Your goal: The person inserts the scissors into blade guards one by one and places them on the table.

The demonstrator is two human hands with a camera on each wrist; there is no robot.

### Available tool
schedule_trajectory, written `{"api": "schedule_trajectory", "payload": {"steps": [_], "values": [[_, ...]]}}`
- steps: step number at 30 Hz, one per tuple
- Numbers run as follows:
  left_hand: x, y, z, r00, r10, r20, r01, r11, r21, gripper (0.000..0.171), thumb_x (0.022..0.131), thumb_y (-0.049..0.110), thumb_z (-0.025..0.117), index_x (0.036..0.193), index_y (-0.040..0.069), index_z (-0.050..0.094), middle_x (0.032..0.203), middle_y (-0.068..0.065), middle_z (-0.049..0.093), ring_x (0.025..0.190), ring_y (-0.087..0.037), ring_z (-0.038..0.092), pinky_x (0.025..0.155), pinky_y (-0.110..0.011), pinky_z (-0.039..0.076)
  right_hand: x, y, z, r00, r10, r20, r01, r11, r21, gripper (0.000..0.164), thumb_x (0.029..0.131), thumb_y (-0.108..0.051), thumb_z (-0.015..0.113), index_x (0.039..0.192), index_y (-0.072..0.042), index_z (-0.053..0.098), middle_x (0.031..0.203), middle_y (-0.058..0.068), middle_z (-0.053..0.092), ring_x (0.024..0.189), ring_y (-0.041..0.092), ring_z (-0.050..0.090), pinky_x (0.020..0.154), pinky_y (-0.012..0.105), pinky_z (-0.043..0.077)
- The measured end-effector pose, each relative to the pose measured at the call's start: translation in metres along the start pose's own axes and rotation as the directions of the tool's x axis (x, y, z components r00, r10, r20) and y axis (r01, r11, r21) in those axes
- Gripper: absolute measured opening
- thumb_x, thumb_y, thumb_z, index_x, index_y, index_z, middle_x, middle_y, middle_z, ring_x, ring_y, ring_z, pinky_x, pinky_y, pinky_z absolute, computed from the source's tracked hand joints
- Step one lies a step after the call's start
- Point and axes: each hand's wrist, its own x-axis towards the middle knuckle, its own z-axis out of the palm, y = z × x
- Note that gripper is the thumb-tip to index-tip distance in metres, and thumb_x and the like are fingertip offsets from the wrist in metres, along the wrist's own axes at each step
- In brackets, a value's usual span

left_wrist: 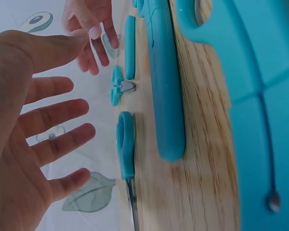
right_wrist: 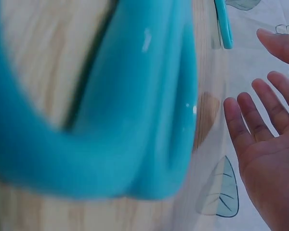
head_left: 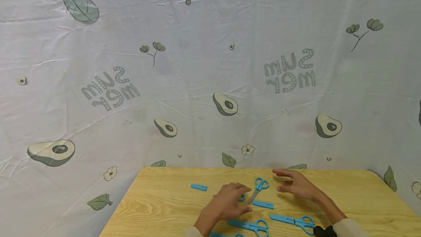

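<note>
Flanking bare-bladed scissors point(head_left: 258, 187), left hand point(head_left: 227, 201) and right hand point(head_left: 297, 184) hover (each grip empty, fingers spread).

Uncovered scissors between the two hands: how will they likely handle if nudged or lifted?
The uncovered scissors should feel stiff, given their metal blades. Lying flat on the table, they would probably slide or pivot rather than roll. The looped blue handles look like smooth plastic, so they may be slightly slippery.

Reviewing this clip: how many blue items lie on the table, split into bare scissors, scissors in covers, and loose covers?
Bare scissors: 2
Scissors in covers: 3 (one cut off by the head view's lower edge)
Loose covers: 2
Total: 7
</note>
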Motion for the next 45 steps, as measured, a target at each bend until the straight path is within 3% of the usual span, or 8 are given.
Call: {"api": "schedule_trajectory", "payload": {"steps": [2, 5, 14, 22, 27, 37, 45], "values": [[0.004, 0.002, 0.001, 1.000, 0.016, -0.004, -0.016, 1.000, 0.016, 0.058, 0.101, 0.054, 0.072, 0.150, 0.026, 0.063, 0.153, 0.007, 0.062, 0.140, -0.019, 0.059, 0.113, -0.050, 0.051, 0.002, 0.001, 0.001, 1.000, -0.005, 0.007, 0.005, 1.000, -0.003, 0.065, 0.102, -0.014, 0.075, 0.153, 0.015, 0.047, 0.155, 0.040, 0.049, 0.138, 0.052, 0.056, 0.102, 0.055, 0.058], [0.009, 0.003, 0.003, 0.999, 0.039, -0.008, -0.038, 0.999, 0.038, 0.055, 0.100, 0.054, 0.073, 0.148, 0.028, 0.065, 0.150, 0.009, 0.063, 0.136, -0.017, 0.061, 0.110, -0.048, 0.053, 0.006, 0.002, 0.002, 1.000, -0.003, 0.008, 0.004, 1.000, -0.010, 0.065, 0.102, -0.015, 0.075, 0.152, 0.015, 0.048, 0.155, 0.039, 0.049, 0.137, 0.061, 0.050, 0.103, 0.056, 0.057], [0.017, 0.006, 0.004, 0.997, 0.078, -0.001, -0.078, 0.995, 0.070, 0.051, 0.100, 0.051, 0.074, 0.145, 0.028, 0.068, 0.145, 0.010, 0.067, 0.132, -0.014, 0.064, 0.105, -0.044, 0.056, 0.013, 0.001, 0.001, 0.998, -0.003, 0.064, 0.002, 1.000, 0.013, 0.062, 0.102, -0.013, 0.075, 0.151, 0.015, 0.049, 0.154, 0.040, 0.050, 0.137, 0.064, 0.050, 0.102, 0.056, 0.058], [0.028, 0.006, 0.007, 0.992, 0.124, 0.007, -0.125, 0.987, 0.106, 0.045, 0.099, 0.048, 0.076, 0.139, 0.027, 0.073, 0.140, 0.010, 0.069, 0.124, -0.010, 0.066, 0.098, -0.035, 0.059, 0.027, -0.008, 0.000, 0.989, -0.008, 0.147, 0.009, 1.000, -0.006, 0.060, 0.101, -0.013, 0.074, 0.151, 0.012, 0.051, 0.153, 0.038, 0.051, 0.138, 0.063, 0.048, 0.105, 0.066, 0.054], [0.035, 0.008, 0.008, 0.990, 0.135, 0.032, -0.138, 0.983, 0.124, 0.044, 0.099, 0.048, 0.077, 0.138, 0.028, 0.073, 0.139, 0.011, 0.069, 0.122, -0.008, 0.066, 0.096, -0.033, 0.059, 0.038, -0.012, 0.000, 0.981, -0.007, 0.192, 0.015, 0.999, -0.039, 0.061, 0.100, -0.013, 0.074, 0.151, 0.013, 0.051, 0.153, 0.038, 0.052, 0.138, 0.064, 0.047, 0.105, 0.067, 0.053], [0.044, 0.013, 0.009, 0.982, 0.181, 0.049, -0.185, 0.978, 0.093, 0.042, 0.099, 0.045, 0.078, 0.135, 0.024, 0.076, 0.130, 0.011, 0.071, 0.113, -0.004, 0.066, 0.091, -0.025, 0.057, 0.051, -0.018, 0.000, 0.975, -0.003, 0.224, 0.016, 0.998, -0.059, 0.061, 0.099, -0.013, 0.075, 0.149, 0.012, 0.054, 0.153, 0.036, 0.053, 0.138, 0.063, 0.048, 0.104, 0.065, 0.055], [0.048, 0.014, 0.016, 0.976, 0.213, 0.052, -0.217, 0.969, 0.114, 0.037, 0.100, 0.044, 0.076, 0.134, 0.027, 0.076, 0.134, 0.015, 0.072, 0.119, -0.005, 0.064, 0.094, -0.024, 0.056, 0.060, -0.013, 0.003, 0.968, 0.032, 0.248, -0.028, 0.999, -0.020, 0.063, 0.096, -0.014, 0.077, 0.150, 0.009, 0.055, 0.155, 0.033, 0.054, 0.142, 0.062, 0.045, 0.106, 0.066, 0.053]]}}
